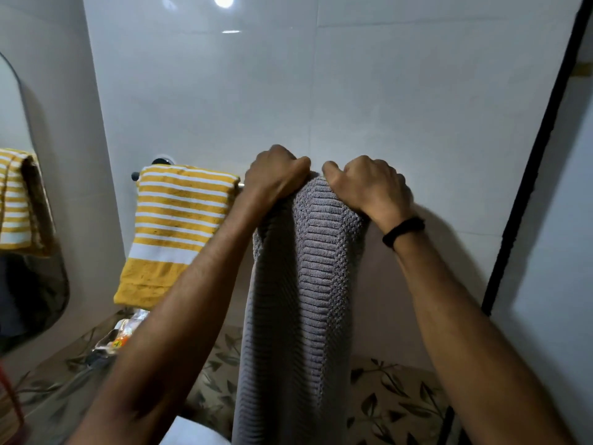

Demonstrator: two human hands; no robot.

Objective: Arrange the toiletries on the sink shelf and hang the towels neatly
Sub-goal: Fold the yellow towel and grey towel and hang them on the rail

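Note:
A grey ribbed towel (308, 300) hangs long and narrow over the wall-mounted towel bar (136, 175), right of centre. My left hand (276, 175) grips its top left fold at the bar. My right hand (369, 184), with a black band on the wrist, grips the top right fold. To the left on the same bar hangs a yellow-and-white striped towel (173, 226), folded flat. The bar is mostly hidden under the towels.
An oval mirror (19, 220) on the left wall reflects the striped towel. Below it, a glass shelf (109, 342) holds several toiletries, partly hidden by my left arm. A black vertical frame (526, 187) stands at the right. Leaf-patterned tiles (394, 399) run below.

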